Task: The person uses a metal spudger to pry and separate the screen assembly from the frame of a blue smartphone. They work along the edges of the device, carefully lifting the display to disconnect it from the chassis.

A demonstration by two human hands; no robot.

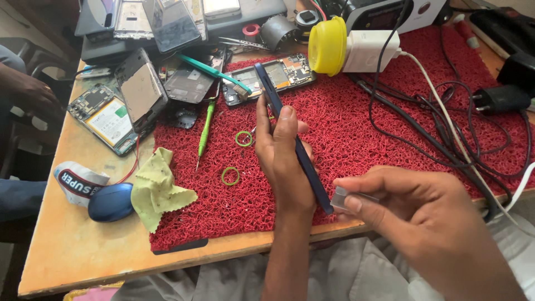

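Observation:
My left hand point(281, 153) grips a dark blue phone point(273, 100) edge-on, held tilted above the red mesh mat point(356, 134). My right hand point(412, 209) pinches a small clear plastic piece point(341, 199) against the phone's lower end, near the table's front edge. Two green rubber rings point(243, 139) point(230, 176) lie on the mat left of my left hand. Just behind the phone's upper end lies an opened phone with its circuit board showing point(290, 71).
A green screwdriver point(205, 131), a green brush point(214, 71), several opened phones point(139, 86), a yellow-green cloth point(156, 187) and a blue oval case point(110, 203) lie to the left. A yellow lid point(327, 44), white charger point(368, 50) and tangled cables point(446, 128) lie right. Another person's arm point(25, 89) shows far left.

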